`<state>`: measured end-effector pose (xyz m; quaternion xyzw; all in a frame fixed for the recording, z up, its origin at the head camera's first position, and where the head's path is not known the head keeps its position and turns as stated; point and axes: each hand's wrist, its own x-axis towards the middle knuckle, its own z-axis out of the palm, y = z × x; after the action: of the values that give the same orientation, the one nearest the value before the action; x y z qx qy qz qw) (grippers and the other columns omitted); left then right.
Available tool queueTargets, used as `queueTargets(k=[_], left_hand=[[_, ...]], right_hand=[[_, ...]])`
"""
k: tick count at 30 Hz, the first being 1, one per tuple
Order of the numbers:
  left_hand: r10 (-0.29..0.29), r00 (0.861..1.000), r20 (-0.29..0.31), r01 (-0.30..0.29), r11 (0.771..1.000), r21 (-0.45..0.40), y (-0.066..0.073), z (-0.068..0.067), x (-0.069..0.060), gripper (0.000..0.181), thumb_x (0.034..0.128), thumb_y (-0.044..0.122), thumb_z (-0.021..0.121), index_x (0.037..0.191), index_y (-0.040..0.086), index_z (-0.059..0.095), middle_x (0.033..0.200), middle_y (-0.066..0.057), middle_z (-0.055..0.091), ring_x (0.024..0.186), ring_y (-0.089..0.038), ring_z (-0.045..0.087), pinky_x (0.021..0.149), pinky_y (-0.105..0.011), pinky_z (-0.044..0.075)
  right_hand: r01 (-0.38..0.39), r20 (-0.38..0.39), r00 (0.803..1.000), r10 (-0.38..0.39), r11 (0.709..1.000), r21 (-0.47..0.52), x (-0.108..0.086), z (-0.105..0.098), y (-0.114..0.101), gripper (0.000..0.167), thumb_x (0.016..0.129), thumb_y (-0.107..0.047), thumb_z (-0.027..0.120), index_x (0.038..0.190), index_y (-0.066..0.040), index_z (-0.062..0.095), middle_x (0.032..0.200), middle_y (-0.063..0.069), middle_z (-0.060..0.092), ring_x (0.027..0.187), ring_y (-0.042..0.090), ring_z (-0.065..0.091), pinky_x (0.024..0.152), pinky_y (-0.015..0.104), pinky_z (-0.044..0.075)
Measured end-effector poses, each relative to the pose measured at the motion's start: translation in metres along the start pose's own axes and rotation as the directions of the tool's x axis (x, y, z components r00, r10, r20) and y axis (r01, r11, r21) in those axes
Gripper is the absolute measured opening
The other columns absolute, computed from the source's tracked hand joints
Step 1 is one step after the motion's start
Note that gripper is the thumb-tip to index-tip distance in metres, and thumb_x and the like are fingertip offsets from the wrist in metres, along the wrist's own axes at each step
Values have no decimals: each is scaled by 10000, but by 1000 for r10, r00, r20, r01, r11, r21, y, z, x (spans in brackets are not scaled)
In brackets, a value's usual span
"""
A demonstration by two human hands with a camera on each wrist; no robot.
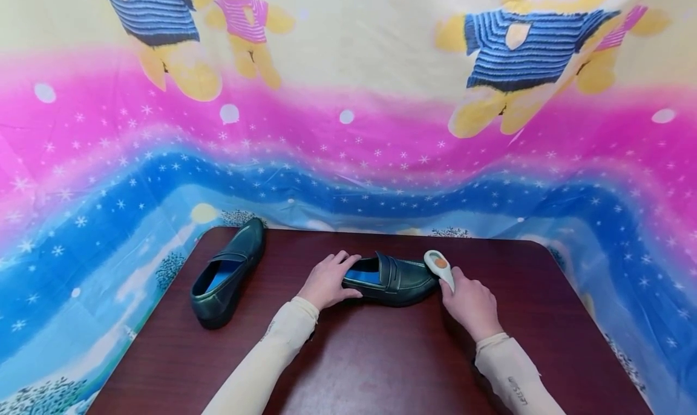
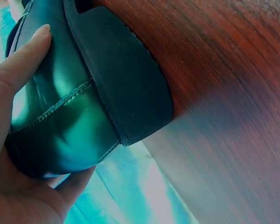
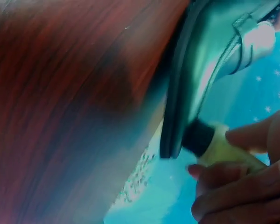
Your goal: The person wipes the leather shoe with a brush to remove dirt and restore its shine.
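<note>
A dark green-black leather loafer [image 1: 405,285] with a blue insole sits on the table, toe to the right. My left hand [image 1: 325,280] grips it around the heel; in the left wrist view the thumb lies on the side of the heel counter [image 2: 65,116], above the thick heel block [image 2: 130,84]. At the toe, my right hand [image 1: 474,306] holds a white shoe brush [image 1: 438,266] with an orange spot by its handle. Its dark head [image 3: 198,138] touches the toe tip in the right wrist view. Bristles or sponge, I cannot tell.
The matching loafer [image 1: 215,306] stands at the table's left edge, toe pointing away. The dark red-brown table [image 1: 348,366] has rounded far corners. A cloth [image 1: 348,155] printed with bears and snowflakes hangs behind and around it.
</note>
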<state>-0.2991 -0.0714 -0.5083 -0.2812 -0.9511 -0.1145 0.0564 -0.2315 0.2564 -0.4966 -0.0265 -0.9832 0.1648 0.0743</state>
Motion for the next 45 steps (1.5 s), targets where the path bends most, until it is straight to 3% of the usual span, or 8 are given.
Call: queueTargets(k=[4, 12, 16, 20, 24, 35, 40, 45], left_hand=[[-2, 1000, 0, 2, 1000, 4, 0, 0, 0, 833, 841, 582, 802, 1531, 230, 497, 1324, -17, 590, 1151, -236, 599, 989, -405, 545], [21, 1000, -2, -21, 999, 32, 2, -1, 1, 829, 858, 600, 774, 1538, 221, 491, 1331, -27, 590, 1156, -253, 605, 980, -408, 553], [7, 1000, 4, -7, 999, 31, 1, -1, 0, 835, 853, 600, 777, 1543, 231, 486, 1344, -26, 589, 1172, -257, 603, 987, -413, 552], [4, 1000, -2, -4, 1000, 26, 2, -1, 1, 829, 852, 589, 785, 1538, 227, 491, 1342, -29, 589, 1170, -262, 604, 984, -419, 552], [14, 1000, -7, -14, 1000, 18, 4, 0, 1, 822, 858, 583, 783, 1536, 221, 493, 1339, -34, 589, 1172, -266, 606, 974, -424, 557], [12, 1000, -8, -12, 1000, 9, 4, -1, -4, 819, 849, 587, 789, 1525, 218, 509, 1317, -27, 598, 1148, -241, 607, 964, -411, 564], [8, 1000, -22, -8, 1000, 13, 1, 0, -3, 814, 848, 593, 787, 1525, 237, 507, 1327, -14, 598, 1158, -233, 607, 977, -407, 560], [5, 1000, -18, -5, 1000, 18, 1, 1, -1, 814, 846, 600, 785, 1522, 242, 507, 1325, -13, 597, 1155, -233, 606, 973, -408, 561]], right_hand=[[-33, -50, 998, 32, 999, -21, 2, -2, 6, 385, 1024, -299, 576, 1214, 34, 550, 766, 235, 654, 583, 340, 557, 505, 507, 448], [-44, 21, 999, 44, 999, -1, 5, -11, -1, 427, 1070, -281, 497, 1276, 94, 503, 865, 271, 668, 638, 350, 592, 550, 509, 469], [53, 72, 995, -63, 989, 135, 9, -7, -20, 491, 1090, -273, 485, 1513, -29, 436, 982, 222, 680, 742, 302, 610, 646, 456, 475], [95, 160, 976, -149, 948, 303, 16, 1, -37, 525, 1119, -291, 442, 1629, -220, 341, 768, 78, 540, 624, 213, 497, 622, 369, 412], [69, 170, 975, -143, 922, 382, 18, 8, -43, 517, 1120, -286, 451, 1628, -255, 356, 635, 9, 406, 495, 167, 375, 527, 321, 361], [65, -24, 998, -65, 998, -27, 6, -1, -8, 511, 1045, -247, 561, 1550, -217, 494, 633, 80, 516, 536, 248, 467, 462, 396, 363], [14, -24, 1000, -14, 1000, -4, 6, -11, 0, 525, 1052, -234, 539, 1567, -160, 463, 602, 80, 495, 515, 245, 447, 455, 377, 350], [74, 37, 996, -79, 991, 109, 14, -9, -9, 523, 1089, -246, 488, 1603, -201, 404, 631, 64, 468, 521, 217, 424, 509, 358, 344]])
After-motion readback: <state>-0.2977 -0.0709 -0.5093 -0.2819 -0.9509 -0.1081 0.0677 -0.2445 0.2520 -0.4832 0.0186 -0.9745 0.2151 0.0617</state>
